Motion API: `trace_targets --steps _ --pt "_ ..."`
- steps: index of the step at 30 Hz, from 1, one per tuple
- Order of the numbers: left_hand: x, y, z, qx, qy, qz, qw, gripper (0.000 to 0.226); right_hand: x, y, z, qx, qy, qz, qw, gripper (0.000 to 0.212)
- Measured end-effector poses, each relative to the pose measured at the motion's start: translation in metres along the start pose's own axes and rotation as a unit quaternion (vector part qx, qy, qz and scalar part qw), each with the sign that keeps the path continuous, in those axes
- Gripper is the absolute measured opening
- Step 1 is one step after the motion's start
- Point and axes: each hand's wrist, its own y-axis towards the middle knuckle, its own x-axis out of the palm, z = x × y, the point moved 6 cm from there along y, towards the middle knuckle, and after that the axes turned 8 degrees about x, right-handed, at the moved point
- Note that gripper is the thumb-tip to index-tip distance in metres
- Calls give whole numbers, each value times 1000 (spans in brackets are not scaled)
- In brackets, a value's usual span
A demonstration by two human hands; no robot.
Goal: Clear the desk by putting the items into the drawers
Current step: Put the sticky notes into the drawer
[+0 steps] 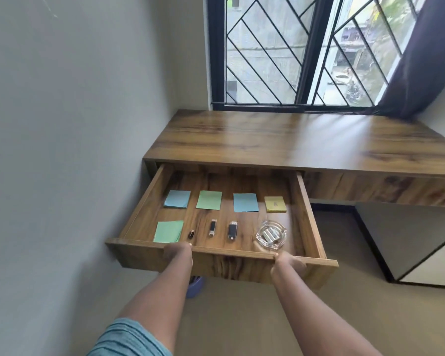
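Observation:
The wooden desk's left drawer (pixel 306 209) stands pulled far out. Inside lie blue sticky pads (pixel 177 199), green sticky pads (pixel 209 200), a yellow pad (pixel 275 204), three small dark USB sticks (pixel 212 227) and a glass ashtray (pixel 271 235) with batteries in it. My left hand (pixel 176 253) grips the drawer's front panel near its left side, fingers hidden behind the panel. My right hand (pixel 289 263) grips the same panel near its right side. The desk top (pixel 280 142) is bare wood.
A grey wall runs close along the left. A barred window (pixel 293 52) and a dark curtain (pixel 421 60) are behind the desk. A second closed drawer front (pixel 383 188) is to the right. A blue-purple object (pixel 194 286) lies on the floor under the drawer.

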Motion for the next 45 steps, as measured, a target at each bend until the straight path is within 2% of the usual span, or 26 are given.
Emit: trace_targets --steps 5,10,16,21,27,33,36,39,41,44,45 --pt "25 0 37 19 -7 -51 999 39 33 5 -32 -12 1 0 1000 36" --pt "63 27 75 22 -19 -36 999 34 80 19 -69 -12 9 4 1000 48" --pt "107 51 121 19 -29 -58 998 35 140 47 -110 -36 30 -22 999 54" --pt "134 68 147 27 -9 -51 998 21 168 61 -132 -17 -8 11 1000 44" --pt "159 80 173 36 2 -48 998 22 198 63 -157 -17 -15 21 1000 41" --pt "188 92 193 13 -77 -51 996 13 226 66 -183 -32 7 5 999 35" --pt "198 92 209 11 -113 -48 992 27 237 69 -189 -26 -4 14 1000 40" --pt "209 92 227 -13 -124 -59 990 57 258 75 -193 -30 -1 -48 998 42" --pt "216 96 237 -18 -151 -67 986 63 257 82 -200 -39 56 -2 998 46" --pt "225 100 246 -19 -158 -57 986 78 263 86 -211 -25 75 31 996 87" --pt "228 103 246 -26 -151 -48 987 83 266 81 -215 -19 78 21 997 92"
